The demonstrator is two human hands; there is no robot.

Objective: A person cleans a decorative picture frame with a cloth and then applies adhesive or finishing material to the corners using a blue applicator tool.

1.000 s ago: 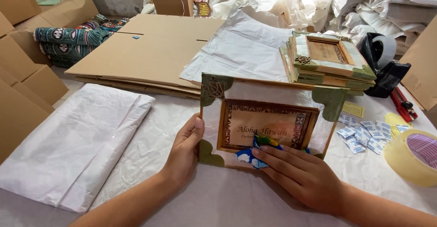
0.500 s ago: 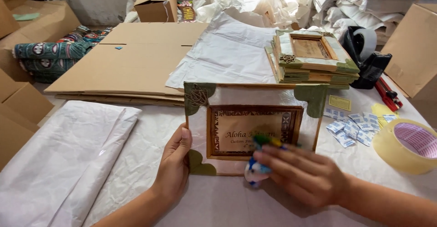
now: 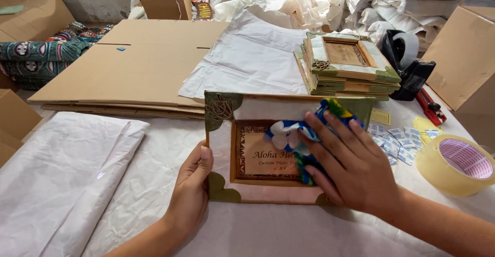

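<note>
green-cornered photo frame (image 3: 242, 148), glass glossy

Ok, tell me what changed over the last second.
The right hand slid the blue, white and green cloth from the picture frame's lower edge up across its glass. The left hand kept gripping the frame's left edge. The stack of frames and tape roll stayed put.

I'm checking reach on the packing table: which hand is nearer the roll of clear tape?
Right. The right hand presses a cloth on the frame, beside the tape roll; the left hand grips the frame's far edge.
</note>
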